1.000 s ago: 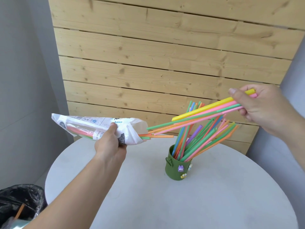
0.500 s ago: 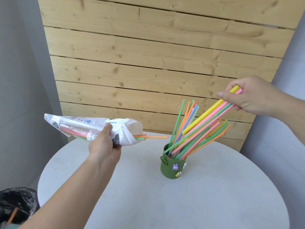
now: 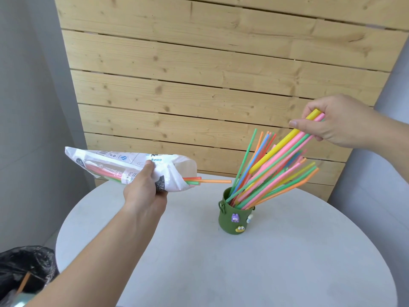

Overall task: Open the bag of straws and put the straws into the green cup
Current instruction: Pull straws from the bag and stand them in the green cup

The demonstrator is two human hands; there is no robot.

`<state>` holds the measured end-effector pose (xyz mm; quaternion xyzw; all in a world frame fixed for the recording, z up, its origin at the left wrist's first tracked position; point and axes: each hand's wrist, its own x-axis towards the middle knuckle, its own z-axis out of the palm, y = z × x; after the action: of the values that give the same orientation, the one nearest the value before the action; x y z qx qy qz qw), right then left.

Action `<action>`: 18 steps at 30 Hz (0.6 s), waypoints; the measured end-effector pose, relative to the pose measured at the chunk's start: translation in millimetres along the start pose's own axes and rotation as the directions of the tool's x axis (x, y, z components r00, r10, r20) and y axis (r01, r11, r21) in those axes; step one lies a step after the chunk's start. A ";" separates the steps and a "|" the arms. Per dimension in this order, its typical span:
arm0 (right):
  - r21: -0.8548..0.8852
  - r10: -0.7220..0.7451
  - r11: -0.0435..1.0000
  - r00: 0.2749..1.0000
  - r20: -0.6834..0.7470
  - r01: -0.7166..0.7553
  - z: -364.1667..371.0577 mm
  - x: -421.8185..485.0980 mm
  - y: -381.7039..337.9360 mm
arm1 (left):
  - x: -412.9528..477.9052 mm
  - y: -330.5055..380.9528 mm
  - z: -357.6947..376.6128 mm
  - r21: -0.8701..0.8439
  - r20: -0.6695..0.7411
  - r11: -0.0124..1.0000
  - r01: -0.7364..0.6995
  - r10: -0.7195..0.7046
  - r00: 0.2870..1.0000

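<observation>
A green cup [image 3: 234, 220] with small stickers stands on the round white table [image 3: 287, 273], filled with several coloured straws leaning right. My right hand [image 3: 336, 122] pinches the top ends of a bundle of straws [image 3: 285, 151] whose lower ends sit in the cup. My left hand [image 3: 143, 189] grips a white plastic straw bag [image 3: 106, 161] held sideways in the air left of the cup. A few orange and green straws [image 3: 208, 181] stick out of the bag's open mouth toward the cup.
A wooden slat wall [image 3: 199, 74] stands behind the table, with grey walls on both sides. A bin lined with a black bag [image 3: 20, 267] sits on the floor at the lower left.
My right hand has swung the bundle from nearly level above the cup to steeper, with the lower ends now inside the cup. The bag stays held in my left hand.
</observation>
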<state>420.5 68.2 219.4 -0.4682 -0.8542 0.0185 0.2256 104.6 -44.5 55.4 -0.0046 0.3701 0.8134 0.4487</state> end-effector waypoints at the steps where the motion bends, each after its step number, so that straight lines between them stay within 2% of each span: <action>1: 0.010 -0.005 1.000 1.000 0.002 0.005 -2.3 0.4 -0.8 | -0.3 -0.4 0.4 0.002 -0.002 1.000 0.002 -0.002 1.000; 18: -0.069 -0.145 0.987 0.988 -0.045 0.142 -11.0 -1.4 -14.3 | 0.6 -2.6 1.1 0.024 -0.015 1.000 0.019 -0.019 1.000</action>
<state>414.2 57.1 232.2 -0.4128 -0.8799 -0.0374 0.2322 106.5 -42.5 54.4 -0.0087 0.3832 0.8046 0.4536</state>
